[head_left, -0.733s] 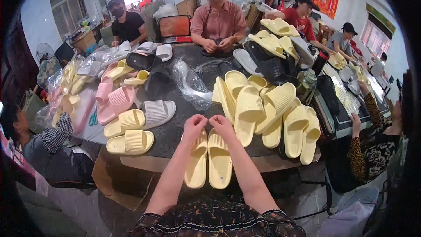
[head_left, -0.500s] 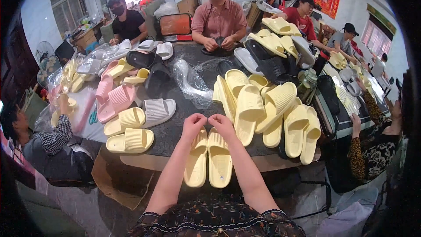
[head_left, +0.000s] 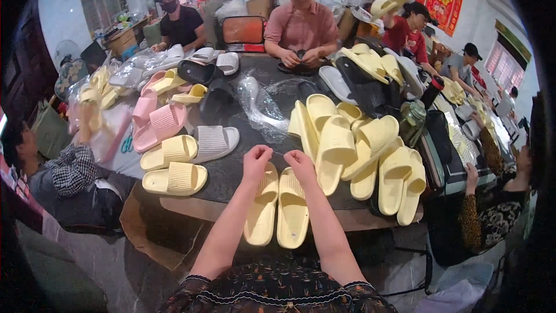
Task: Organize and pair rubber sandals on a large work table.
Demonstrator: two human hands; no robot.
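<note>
Both hands had eased a little further apart since the earlier frame, and a co-worker in red (head_left: pixel 401 37) over on the far right now had a couple of yellow slides (head_left: pixel 383 8) up in the air. So, fingers: on the left hand (head_left: pixel 256 165) and the right hand (head_left: pixel 300 169) alike, thumb and fingertips were pinched together, with a small gap between the two hands. It looked like a thin strand (head_left: pixel 279 152) ran across that gap, but honestly it was too faint for me to tell what it was.

What mattered was the pair right under them. Left yellow slide (head_left: pixel 260 214) and right yellow slide (head_left: pixel 293 214) lay side by side just below the fingers, long axes running from the fingers back toward the wearer, ribbed straps at the finger end and heels nearest the body. Each hand was closest to the slide on its own side and partly hid its strap.

Heaped yellow slides (head_left: pixel 336 150) sat just right of the fingers, nearer the right hand. Well left of them was a grey slide (head_left: pixel 214 142), and clear plastic wrap (head_left: pixel 260 110) lay beyond the fingertips.
</note>
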